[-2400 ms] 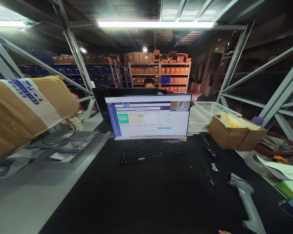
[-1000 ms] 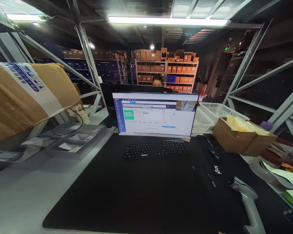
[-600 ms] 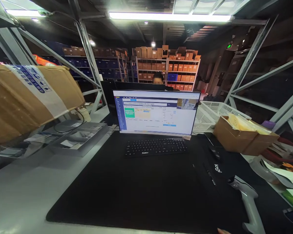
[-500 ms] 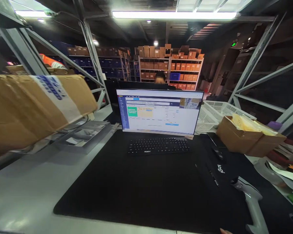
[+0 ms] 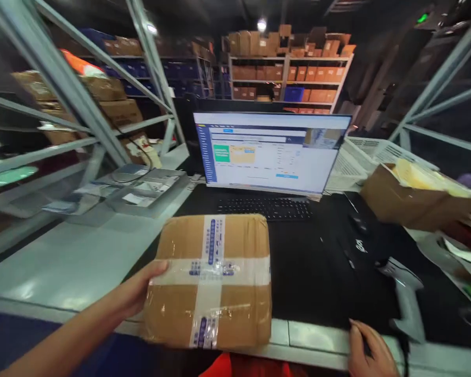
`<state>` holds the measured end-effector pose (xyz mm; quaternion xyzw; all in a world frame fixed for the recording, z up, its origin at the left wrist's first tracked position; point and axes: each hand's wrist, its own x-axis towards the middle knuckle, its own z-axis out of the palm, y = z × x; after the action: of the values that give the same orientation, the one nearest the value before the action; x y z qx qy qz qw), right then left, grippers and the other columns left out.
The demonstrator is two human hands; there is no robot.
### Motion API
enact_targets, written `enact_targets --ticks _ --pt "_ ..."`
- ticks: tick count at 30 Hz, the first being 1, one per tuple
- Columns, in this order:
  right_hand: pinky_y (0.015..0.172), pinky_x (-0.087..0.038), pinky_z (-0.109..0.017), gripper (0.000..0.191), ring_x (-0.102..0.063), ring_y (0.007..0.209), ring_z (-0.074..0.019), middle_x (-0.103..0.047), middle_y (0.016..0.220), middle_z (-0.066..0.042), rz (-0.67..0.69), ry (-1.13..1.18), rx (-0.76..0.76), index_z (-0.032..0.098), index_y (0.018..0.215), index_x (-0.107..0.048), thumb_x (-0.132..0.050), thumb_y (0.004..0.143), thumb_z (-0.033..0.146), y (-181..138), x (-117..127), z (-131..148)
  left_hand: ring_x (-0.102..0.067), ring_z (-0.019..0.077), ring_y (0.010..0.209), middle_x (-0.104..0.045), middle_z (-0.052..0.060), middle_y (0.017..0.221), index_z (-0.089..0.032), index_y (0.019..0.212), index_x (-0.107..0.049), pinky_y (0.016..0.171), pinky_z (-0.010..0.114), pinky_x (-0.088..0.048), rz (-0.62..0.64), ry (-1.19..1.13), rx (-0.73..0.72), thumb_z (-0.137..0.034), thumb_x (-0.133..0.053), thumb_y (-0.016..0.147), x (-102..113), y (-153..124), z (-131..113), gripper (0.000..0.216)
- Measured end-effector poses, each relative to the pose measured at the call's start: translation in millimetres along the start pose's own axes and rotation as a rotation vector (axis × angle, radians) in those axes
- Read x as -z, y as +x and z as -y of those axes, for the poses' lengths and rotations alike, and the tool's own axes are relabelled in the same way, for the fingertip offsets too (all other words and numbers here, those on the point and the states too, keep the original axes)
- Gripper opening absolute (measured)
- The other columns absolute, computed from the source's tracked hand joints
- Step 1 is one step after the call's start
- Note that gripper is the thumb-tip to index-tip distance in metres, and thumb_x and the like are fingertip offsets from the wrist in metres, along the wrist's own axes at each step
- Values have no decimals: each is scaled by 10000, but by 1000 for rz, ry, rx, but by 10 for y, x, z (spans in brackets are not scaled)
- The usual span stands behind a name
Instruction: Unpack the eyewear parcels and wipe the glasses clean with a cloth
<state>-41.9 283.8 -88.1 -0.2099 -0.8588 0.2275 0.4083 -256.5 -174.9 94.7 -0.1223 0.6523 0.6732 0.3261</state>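
Observation:
A taped brown cardboard parcel (image 5: 214, 280) sits low over the near edge of the black desk mat (image 5: 310, 272), in front of the keyboard (image 5: 265, 207). My left hand (image 5: 139, 288) grips the parcel's left side. My right hand (image 5: 367, 348) rests at the table's near edge with fingers loosely bent and nothing in them, just left of a grey handheld barcode scanner (image 5: 406, 298).
A lit monitor (image 5: 270, 153) stands behind the keyboard. A mouse (image 5: 359, 224) lies on the mat at right. An open cardboard box (image 5: 412, 196) and white baskets (image 5: 371, 157) are at the right. A grey tray (image 5: 147, 191) sits left. Metal rack struts flank both sides.
The parcel has come down from high at the left to the near desk edge in my left hand. My right hand has moved further into view. The view has tilted downward.

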Motion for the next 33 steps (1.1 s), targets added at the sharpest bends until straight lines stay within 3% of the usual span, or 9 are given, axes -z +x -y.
enact_targets --ticks 4,7,9,13,15,18,21,25,33 --pt "820 -586 -471 357 -719 911 -304 -762 970 -131 103 -22 -54 179 951 -741 -503 949 445 61 45 129 -738 372 1002 -798 116 981 -155 1028 -747 984 505 -555 202 196 209 -771 -778 535 -104 194 -59 789" --pt "871 -571 -437 354 -705 975 -273 -754 1026 -114 222 6 -72 195 1004 -738 -500 964 452 212 119 167 -700 366 1117 -773 119 1123 -159 1111 -724 1027 517 -530 131 538 108 -825 -677 627 -77 406 -253 825" --pt "910 -556 -424 347 -694 1011 -259 -744 1059 -111 297 16 -79 196 1025 -729 -483 979 437 394 180 206 -672 370 1173 -733 130 1231 -162 1200 -691 1049 541 -510 -27 828 -186 -798 -632 694 -105 487 -323 814" --pt "978 -510 -418 353 -650 1124 -272 -706 1175 -133 469 -163 -72 157 1142 -693 -454 997 374 932 186 386 -567 409 1308 -600 151 1433 -204 1353 -616 1088 615 -453 -336 1356 -1101 -661 -621 777 -439 294 -123 735" --pt "964 -504 -417 382 -640 1153 -298 -684 1217 -163 615 -358 -106 125 1220 -663 -457 999 360 1198 79 497 -513 379 1366 -535 115 1508 -263 1405 -577 1071 551 -483 -161 1582 -1485 -613 -637 803 -734 81 103 700" --pt "889 -510 -425 379 -669 1080 -348 -686 1156 -234 694 -458 -160 78 1127 -688 -517 973 379 1471 -166 608 -537 364 1326 -538 103 1508 -262 1423 -572 1017 480 -490 35 1765 -1758 -681 -607 813 -1133 -146 397 741" --pt "876 -495 -389 393 -673 1060 -330 -684 1144 -253 724 -466 -204 68 1085 -685 -578 957 424 1606 -359 622 -565 387 1276 -568 116 1477 -259 1402 -597 1087 529 -371 -44 1794 -1795 -662 -614 834 -1272 -139 490 696" --pt "818 -516 -367 430 -676 874 -209 -712 981 -105 783 -391 -275 127 1054 -672 -586 955 537 1681 -381 558 -583 362 1261 -574 94 1475 -278 1393 -603 1154 526 -278 24 1783 -1822 -664 -598 856 -1147 22 344 662" --pt "604 -362 -293 127 -570 624 -170 -621 665 -17 758 -44 -320 188 756 -579 -645 787 292 1517 -5 412 -699 285 1070 -721 43 1263 -309 1396 -593 1117 458 -424 103 1570 -1858 -642 -641 844 -983 14 -140 646"
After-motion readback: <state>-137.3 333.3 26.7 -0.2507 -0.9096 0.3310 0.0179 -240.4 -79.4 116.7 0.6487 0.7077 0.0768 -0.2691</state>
